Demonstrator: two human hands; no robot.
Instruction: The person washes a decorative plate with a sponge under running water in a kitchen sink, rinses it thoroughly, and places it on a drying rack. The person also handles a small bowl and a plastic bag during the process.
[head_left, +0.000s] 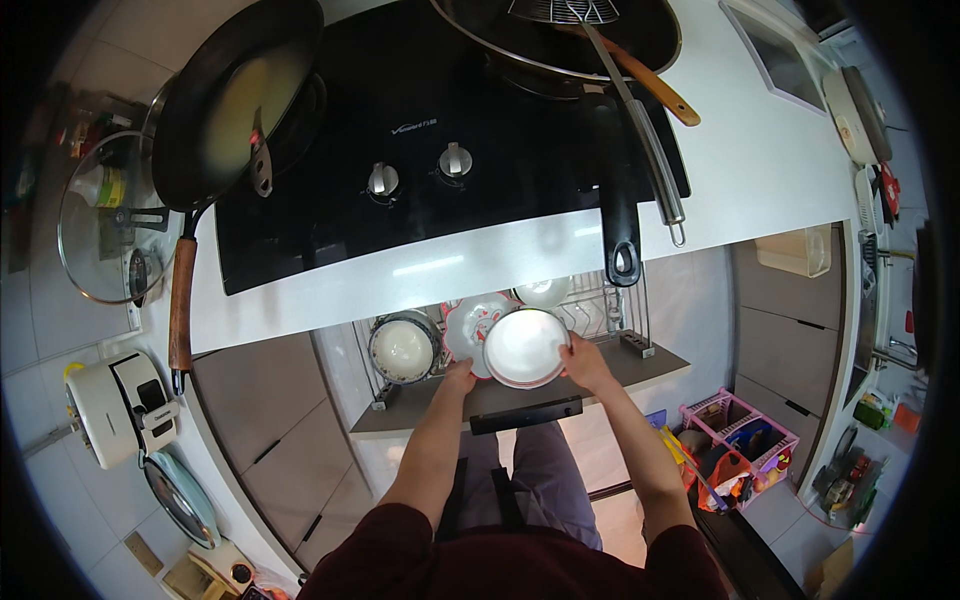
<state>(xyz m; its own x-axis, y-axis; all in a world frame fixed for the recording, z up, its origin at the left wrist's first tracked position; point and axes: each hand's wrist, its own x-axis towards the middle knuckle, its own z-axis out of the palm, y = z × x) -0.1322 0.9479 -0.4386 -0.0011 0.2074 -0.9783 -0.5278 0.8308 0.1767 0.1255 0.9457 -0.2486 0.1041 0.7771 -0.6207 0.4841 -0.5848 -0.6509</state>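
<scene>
Below the cooktop, a pull-out drawer with a wire dish rack (637, 337) is open. My right hand (586, 364) grips the right rim of a round white dish (527, 347), held over the drawer. My left hand (459, 375) is at the lower edge of a scalloped plate (471, 330) with a red rim and a cartoon print; whether its fingers grip the plate I cannot tell. The white dish partly covers that plate. At the rack's left sits a stack of bowls (403, 351) with patterned rims. Another pale bowl (543, 291) lies behind, partly under the counter edge.
A wooden-handled pan (225, 127) with pale liquid stands tilted on the cooktop's left. At the right, a black pan handle (619, 195) and a wire skimmer (652, 150) overhang the counter. A pink storage basket (739, 424) stands on the floor at right.
</scene>
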